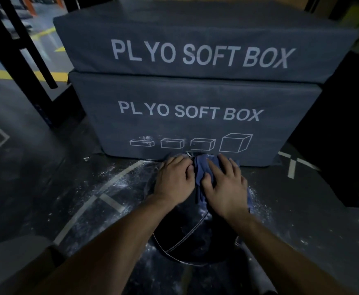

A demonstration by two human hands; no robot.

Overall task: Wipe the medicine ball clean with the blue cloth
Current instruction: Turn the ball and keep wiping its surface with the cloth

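The medicine ball [192,237], dark with white stitched seams, rests on the floor [46,188] directly in front of two stacked plyo soft boxes [195,111]. The blue cloth [201,169] lies bunched on the ball's top. The right hand [226,184] presses the cloth down, fingers spread. The left hand [174,179] rests on the ball beside it, fingers loosely curved, touching the cloth edge. White powder [119,184] speckles the floor around the ball.

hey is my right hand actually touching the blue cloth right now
Touching. The head view shows the right hand lying flat on the blue cloth, fingers spread over it, pressing it onto the medicine ball.
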